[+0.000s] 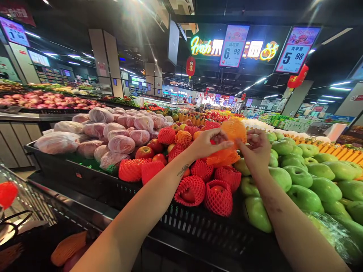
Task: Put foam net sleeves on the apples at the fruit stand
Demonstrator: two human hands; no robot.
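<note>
Over the fruit display, an orange foam fruit net (233, 131) hangs between my two hands, its upper part blurred. My left hand (210, 142) pinches it from the left, thumb and fingers together. From the right, the fingertips of my right hand (257, 148) close on its edge. More orange netting (222, 158) shows just below; I cannot tell whether it is the same piece. Beneath my hands lie apples in red foam nets (190, 190), and bare red apples (144, 152) sit to the left.
Green apples (301, 194) fill the right side, with clear plastic wrap (334, 230) near the front. Pale pink wrapped fruits (121, 144) are piled at left in a black crate (85, 183). A wire cart (25, 194) stands at lower left. Price screens (297, 51) hang overhead.
</note>
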